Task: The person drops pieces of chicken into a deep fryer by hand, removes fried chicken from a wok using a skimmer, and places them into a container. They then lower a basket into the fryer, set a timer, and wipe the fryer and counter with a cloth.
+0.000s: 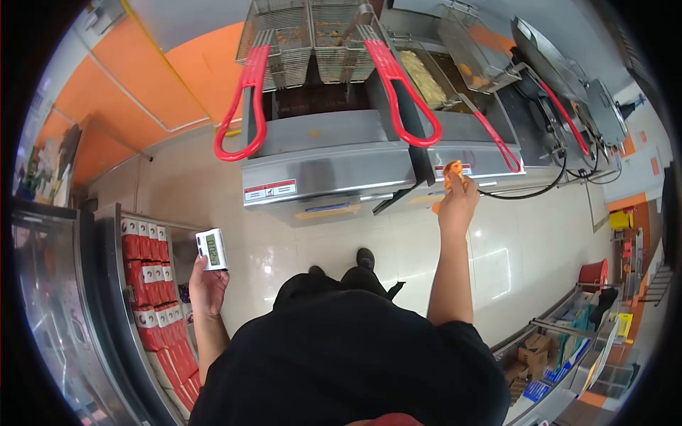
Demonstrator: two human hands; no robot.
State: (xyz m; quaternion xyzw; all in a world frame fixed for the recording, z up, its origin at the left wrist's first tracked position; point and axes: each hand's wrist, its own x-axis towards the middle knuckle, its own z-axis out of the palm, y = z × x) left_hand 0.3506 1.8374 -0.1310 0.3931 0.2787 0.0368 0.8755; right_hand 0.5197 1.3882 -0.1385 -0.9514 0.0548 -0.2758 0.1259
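A small white digital timer (212,250) with a grey display is in my left hand (207,285), left of my body and near the shelf of red packets. My right hand (458,204) is closed on an orange cloth (453,172), close to the front panel of the steel fryer (341,170). Two wire baskets (275,35) with red handles (246,113) hang raised at the fryer's left part. In the right part, pale yellow food (424,77) lies in a basket with a red handle (497,142). Another wire basket (472,42) is raised behind it.
A shelf (117,284) of red and white packets (153,277) stands at the left beside a steel cabinet (50,284). Low at the right is an open unit with cardboard boxes (534,353). A red bucket (594,272) and a black hose (533,193) are also at the right.
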